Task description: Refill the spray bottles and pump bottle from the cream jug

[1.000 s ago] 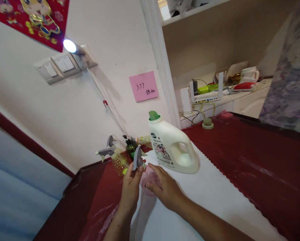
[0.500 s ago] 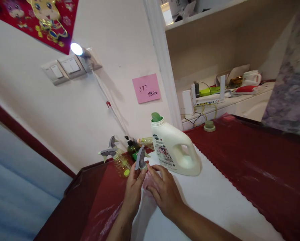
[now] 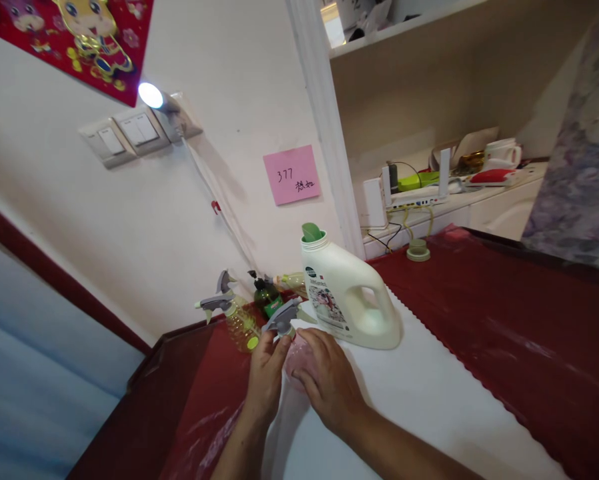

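A pink spray bottle (image 3: 298, 363) stands on the white cloth between my hands, its grey trigger head (image 3: 282, 315) on top. My left hand (image 3: 267, 373) pinches the collar under the trigger head with thumb and fingers. Around the bottle's right side curls my right hand (image 3: 332, 377), gripping the body and covering part of it. Just behind is a large pale green jug (image 3: 349, 293) with a handle and a flower label; its neck has no screw cap on, and a green spout shows inside.
Behind my left hand stand a yellowish spray bottle (image 3: 242, 327) and a dark green pump bottle (image 3: 267, 297). Another clear bottle (image 3: 294, 283) is by the wall. A pale green cap (image 3: 418, 250) lies on the red tablecloth (image 3: 529, 320). A white router (image 3: 414, 198) occupies the shelf.
The grey trigger head has turned about the bottle's neck, its lever side now pointing more to the right. My left fingers have shifted slightly at the collar.
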The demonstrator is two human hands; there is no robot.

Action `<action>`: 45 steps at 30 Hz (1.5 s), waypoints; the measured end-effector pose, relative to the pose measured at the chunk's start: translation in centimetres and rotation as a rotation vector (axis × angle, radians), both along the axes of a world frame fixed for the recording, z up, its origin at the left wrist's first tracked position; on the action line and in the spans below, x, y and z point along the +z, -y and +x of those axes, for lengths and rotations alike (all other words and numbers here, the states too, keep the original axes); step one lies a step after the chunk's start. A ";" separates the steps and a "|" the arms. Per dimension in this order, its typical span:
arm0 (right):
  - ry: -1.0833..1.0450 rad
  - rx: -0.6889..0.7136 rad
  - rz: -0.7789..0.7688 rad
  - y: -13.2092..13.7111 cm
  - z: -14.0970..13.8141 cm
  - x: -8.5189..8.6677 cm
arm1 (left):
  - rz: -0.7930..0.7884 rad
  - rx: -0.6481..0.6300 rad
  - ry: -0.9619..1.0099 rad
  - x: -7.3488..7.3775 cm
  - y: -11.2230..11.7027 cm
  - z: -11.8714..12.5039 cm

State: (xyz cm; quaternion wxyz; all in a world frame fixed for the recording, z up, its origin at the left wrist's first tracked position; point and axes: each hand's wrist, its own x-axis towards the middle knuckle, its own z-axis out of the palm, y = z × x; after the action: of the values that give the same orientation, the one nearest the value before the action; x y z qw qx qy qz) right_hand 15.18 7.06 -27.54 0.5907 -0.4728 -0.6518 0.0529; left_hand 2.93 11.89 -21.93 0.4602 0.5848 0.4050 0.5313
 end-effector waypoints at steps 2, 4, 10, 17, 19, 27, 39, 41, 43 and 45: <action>-0.014 -0.051 0.053 0.3 0.2 0.1 | 0.015 -0.002 -0.009 0.0 0.1 -0.1; -0.043 -0.113 0.098 0.5 0.7 0.9 | 0.028 -0.006 -0.011 0.0 0.2 0.0; 0.039 -0.104 0.012 -0.7 3.3 8.2 | 0.050 -0.029 -0.007 -0.2 0.1 0.0; 0.330 0.088 -0.255 -3.3 3.5 11.6 | 0.044 -0.043 0.026 0.0 0.2 0.0; 0.361 0.084 -0.278 -3.4 3.3 11.3 | 0.033 -0.045 0.063 0.2 0.2 0.3; 0.459 0.052 -0.314 -2.8 3.2 11.2 | 0.036 0.048 0.085 -0.3 -0.6 0.4; 0.476 0.023 -0.312 -2.8 3.2 10.9 | 0.038 -0.007 0.001 -0.1 -1.2 -0.2; 0.478 0.021 -0.315 -2.8 3.3 10.9 | 0.041 0.007 -0.008 -0.3 -1.4 0.0; 0.482 0.029 -0.317 -2.8 3.3 10.9 | 0.047 -0.030 -0.017 -0.3 -1.5 -0.3; 0.483 0.038 -0.319 -2.7 3.4 11.0 | 0.040 -0.098 -0.028 0.0 -1.5 -0.9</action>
State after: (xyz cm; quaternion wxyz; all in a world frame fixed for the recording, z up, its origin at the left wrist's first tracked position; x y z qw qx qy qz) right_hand 18.54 9.73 -16.56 0.3355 -0.5463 -0.7657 0.0518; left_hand 2.03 13.42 -21.95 0.4682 0.6204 0.3715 0.5078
